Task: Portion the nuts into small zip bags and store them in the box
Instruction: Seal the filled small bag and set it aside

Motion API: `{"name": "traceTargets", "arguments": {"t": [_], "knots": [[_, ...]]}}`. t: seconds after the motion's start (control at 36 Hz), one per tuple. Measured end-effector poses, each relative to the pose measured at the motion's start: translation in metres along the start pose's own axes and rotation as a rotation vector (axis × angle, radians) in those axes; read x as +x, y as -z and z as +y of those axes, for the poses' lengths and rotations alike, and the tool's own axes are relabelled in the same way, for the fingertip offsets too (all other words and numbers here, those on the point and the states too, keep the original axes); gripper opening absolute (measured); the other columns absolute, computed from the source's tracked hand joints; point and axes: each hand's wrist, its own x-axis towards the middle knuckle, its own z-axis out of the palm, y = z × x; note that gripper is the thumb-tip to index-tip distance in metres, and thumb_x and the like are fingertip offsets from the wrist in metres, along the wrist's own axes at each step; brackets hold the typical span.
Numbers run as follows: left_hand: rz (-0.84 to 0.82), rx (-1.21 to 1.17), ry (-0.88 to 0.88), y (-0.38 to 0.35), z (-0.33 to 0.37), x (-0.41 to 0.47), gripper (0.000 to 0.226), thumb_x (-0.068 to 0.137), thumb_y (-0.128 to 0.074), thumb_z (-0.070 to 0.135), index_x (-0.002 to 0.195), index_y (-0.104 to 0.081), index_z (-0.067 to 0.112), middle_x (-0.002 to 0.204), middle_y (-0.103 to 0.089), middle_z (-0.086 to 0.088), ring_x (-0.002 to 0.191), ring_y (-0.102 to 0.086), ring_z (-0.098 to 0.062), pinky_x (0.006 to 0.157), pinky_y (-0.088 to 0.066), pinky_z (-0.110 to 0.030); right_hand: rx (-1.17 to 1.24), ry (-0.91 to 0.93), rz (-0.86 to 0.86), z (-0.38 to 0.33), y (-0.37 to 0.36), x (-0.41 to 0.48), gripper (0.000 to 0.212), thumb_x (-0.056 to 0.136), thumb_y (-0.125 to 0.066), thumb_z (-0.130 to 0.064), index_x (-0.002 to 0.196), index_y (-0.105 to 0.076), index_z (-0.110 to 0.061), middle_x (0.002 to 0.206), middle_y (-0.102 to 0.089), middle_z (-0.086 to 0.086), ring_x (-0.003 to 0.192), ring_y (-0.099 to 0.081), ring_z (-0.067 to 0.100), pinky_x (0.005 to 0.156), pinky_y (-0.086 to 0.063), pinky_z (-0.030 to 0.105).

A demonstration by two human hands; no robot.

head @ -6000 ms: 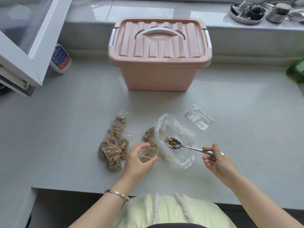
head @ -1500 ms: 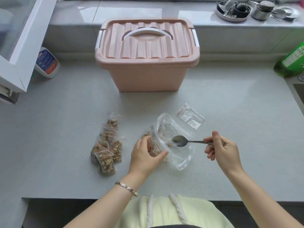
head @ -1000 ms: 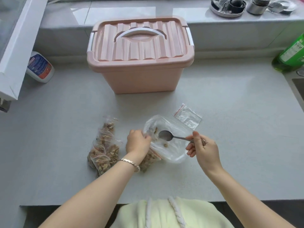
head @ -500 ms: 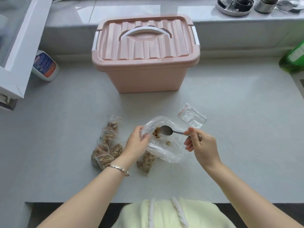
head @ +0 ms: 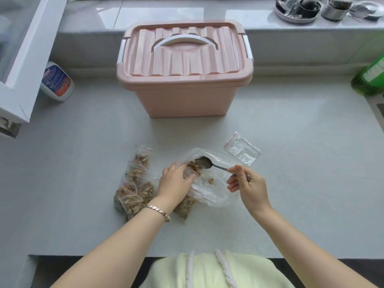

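A: Looking at the hands, what is gripped by each?

B: The edge of the large clear bag (head: 209, 194) is gripped by the left hand (head: 174, 183), with fingers curled on the plastic. The spoon (head: 204, 163) is pinched at its handle by the right hand (head: 247, 185). Its bowl is kept inside the bag, beside a few nuts (head: 193, 166).

A: Where are the other things found?

B: From the large bag, the filled zip bags (head: 135, 183) are piled at 9 o'clock. An empty zip bag (head: 242, 149) is laid at 1 o'clock. The pink box (head: 182, 96), with its lid closed, is placed at 12 o'clock on the counter (head: 301, 183).
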Motion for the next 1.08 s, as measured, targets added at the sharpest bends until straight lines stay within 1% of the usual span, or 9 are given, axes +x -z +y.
{"name": "traceTargets", "arguments": {"t": [0.08,0.25,0.42,0.56,0.67,0.72,0.81,0.97,1.08], "knots": [[0.023,-0.159,0.043,-0.002,0.003,0.004,0.050,0.085,-0.060,0.030,0.132,-0.045,0.019,0.140,-0.041,-0.004,0.130,-0.034,-0.023,0.103,-0.032,-0.032,0.007,-0.005,0.000,0.002,-0.001,-0.003,0.029,0.083,-0.046,-0.040,0.077,-0.065,-0.019,0.060,-0.062,0.005,0.052,-0.061,0.013,0.053,-0.051,0.022],[0.024,-0.211,0.069,-0.006,0.007,0.007,0.053,0.084,-0.059,0.012,0.134,-0.042,0.017,0.133,-0.046,-0.005,0.121,-0.042,-0.024,0.097,-0.035,-0.027,0.063,-0.018,0.131,0.007,-0.005,-0.016,0.027,0.084,-0.045,-0.039,0.079,-0.064,-0.021,0.062,-0.062,0.006,0.053,-0.060,0.013,0.053,-0.051,0.021],[-0.013,-0.306,0.074,-0.008,0.008,0.004,0.060,0.082,-0.059,0.001,0.136,-0.039,0.019,0.133,-0.043,-0.006,0.119,-0.044,-0.020,0.088,-0.034,-0.019,0.109,-0.130,0.023,0.015,-0.007,-0.021,0.032,0.082,-0.046,-0.039,0.082,-0.066,-0.014,0.062,-0.063,0.009,0.054,-0.061,0.016,0.053,-0.052,0.023],[-0.005,-0.468,0.124,-0.011,0.010,0.003,0.066,0.081,-0.059,-0.002,0.138,-0.036,0.021,0.140,-0.040,-0.001,0.124,-0.043,-0.017,0.097,-0.044,-0.028,0.221,-0.255,0.055,0.019,-0.012,-0.020,0.032,0.094,-0.043,-0.027,0.086,-0.063,-0.004,0.061,-0.062,0.011,0.050,-0.062,0.014,0.050,-0.053,0.021],[0.005,-0.534,0.139,-0.010,0.010,0.003,0.061,0.083,-0.054,-0.005,0.136,-0.038,0.020,0.116,-0.046,0.002,0.100,-0.044,-0.008,0.071,-0.044,-0.013,0.346,-0.429,0.068,0.021,-0.010,-0.017,0.036,0.098,-0.038,-0.030,0.088,-0.061,-0.003,0.061,-0.063,0.010,0.049,-0.062,0.012,0.049,-0.052,0.019],[0.004,-0.537,0.149,-0.009,0.009,0.003,0.061,0.083,-0.051,-0.008,0.136,-0.038,0.019,0.112,-0.046,0.004,0.097,-0.044,-0.008,0.077,-0.044,-0.018,0.424,-0.530,0.079,0.023,-0.006,-0.015,0.038,0.098,-0.037,-0.033,0.087,-0.061,-0.005,0.064,-0.063,0.012,0.048,-0.063,0.010,0.048,-0.052,0.017],[0.004,-0.524,0.145,-0.008,0.005,0.002,0.064,0.083,-0.049,-0.010,0.138,-0.036,0.019,0.132,-0.046,0.001,0.114,-0.047,-0.011,0.097,-0.042,-0.024,0.510,-0.617,0.075,0.026,0.002,-0.012,0.038,0.098,-0.036,-0.034,0.087,-0.059,-0.006,0.069,-0.061,0.013,0.047,-0.062,0.008,0.048,-0.052,0.016],[0.037,-0.431,0.116,-0.004,0.004,0.002,0.069,0.081,-0.043,-0.015,0.138,-0.037,0.024,0.142,-0.037,-0.001,0.125,-0.042,-0.018,0.100,-0.044,-0.035,0.574,-0.631,0.084,0.026,0.020,-0.011,0.039,0.097,-0.037,-0.035,0.088,-0.059,-0.004,0.065,-0.060,0.011,0.045,-0.061,0.008,0.047,-0.051,0.016],[0.005,-0.365,0.050,0.002,0.007,0.000,0.058,0.085,-0.046,-0.006,0.133,-0.044,0.027,0.140,-0.038,-0.005,0.125,-0.041,-0.019,0.095,-0.038,-0.019,0.532,-0.600,0.063,0.021,0.031,-0.009,0.039,0.097,-0.036,-0.036,0.089,-0.060,-0.005,0.063,-0.060,0.010,0.045,-0.060,0.008,0.047,-0.051,0.016]]}}
